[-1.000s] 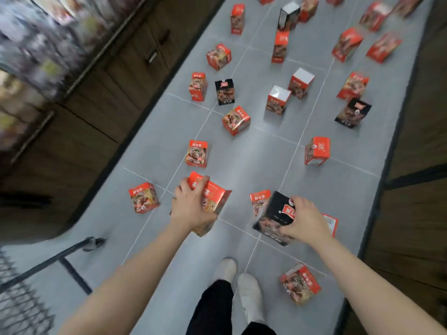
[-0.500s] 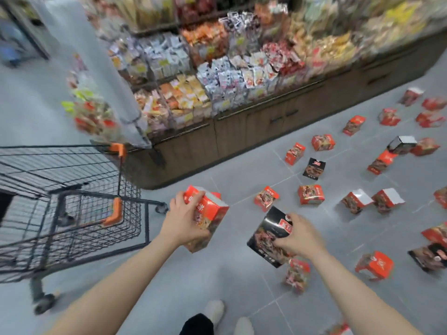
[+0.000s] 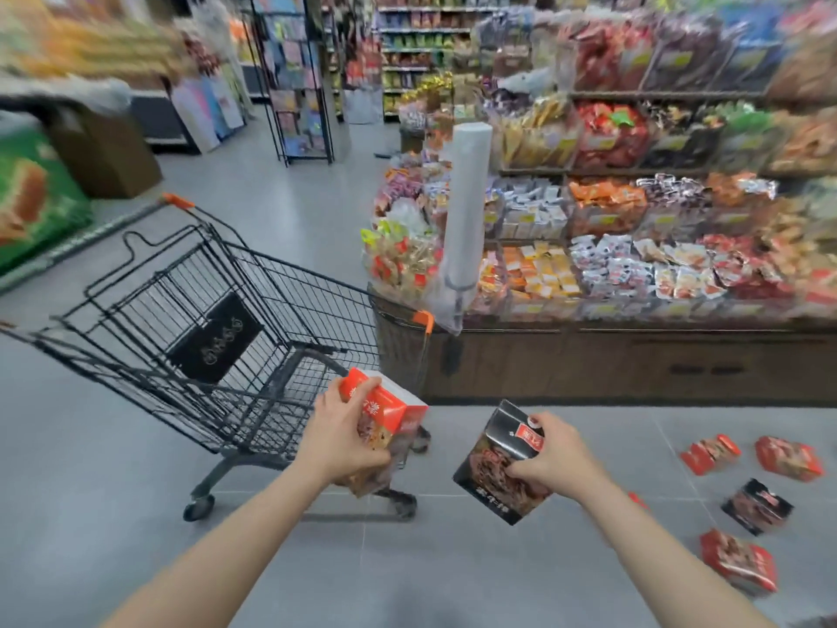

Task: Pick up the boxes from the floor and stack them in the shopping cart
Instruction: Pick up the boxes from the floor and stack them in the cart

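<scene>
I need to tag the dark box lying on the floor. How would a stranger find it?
Start at the snack shelf on the right, then drop to the grey floor below. Among red boxes there lies one black box, the only dark one not held.

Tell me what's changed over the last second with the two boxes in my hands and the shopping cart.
Both boxes have come up off the floor and been carried left toward the black wire shopping cart, which is now fully in view with its basket looking empty. The view has swung from the floor up to the shelves. Unchanged: the left hand still grips the red cardboard box and the right hand the black cardboard box.
</scene>
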`<state>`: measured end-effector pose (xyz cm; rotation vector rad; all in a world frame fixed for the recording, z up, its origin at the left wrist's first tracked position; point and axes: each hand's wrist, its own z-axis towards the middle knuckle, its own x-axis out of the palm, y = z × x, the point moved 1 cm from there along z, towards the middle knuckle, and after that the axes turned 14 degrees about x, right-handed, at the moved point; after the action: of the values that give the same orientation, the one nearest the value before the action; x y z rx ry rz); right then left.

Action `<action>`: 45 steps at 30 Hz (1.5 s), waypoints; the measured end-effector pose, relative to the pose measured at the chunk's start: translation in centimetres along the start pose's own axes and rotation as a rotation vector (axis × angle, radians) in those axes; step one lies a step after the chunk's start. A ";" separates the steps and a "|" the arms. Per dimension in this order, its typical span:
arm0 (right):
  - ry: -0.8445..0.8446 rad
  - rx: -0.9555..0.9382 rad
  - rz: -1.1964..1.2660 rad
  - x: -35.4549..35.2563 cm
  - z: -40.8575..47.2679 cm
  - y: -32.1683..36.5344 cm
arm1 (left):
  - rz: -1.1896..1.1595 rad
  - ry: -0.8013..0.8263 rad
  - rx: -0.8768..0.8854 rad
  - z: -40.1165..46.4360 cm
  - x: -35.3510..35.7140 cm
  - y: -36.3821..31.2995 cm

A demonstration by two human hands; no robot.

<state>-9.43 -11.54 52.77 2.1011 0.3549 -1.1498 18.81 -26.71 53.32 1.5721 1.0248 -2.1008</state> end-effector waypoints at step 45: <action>0.312 -0.323 -0.313 25.7 35.2 50.7 | -0.251 0.038 -0.725 14.4 -3.4 45.4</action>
<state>10.25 -74.50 42.03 1.9747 0.9778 -0.8565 38.75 -68.71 42.53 1.1536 1.8084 -1.5401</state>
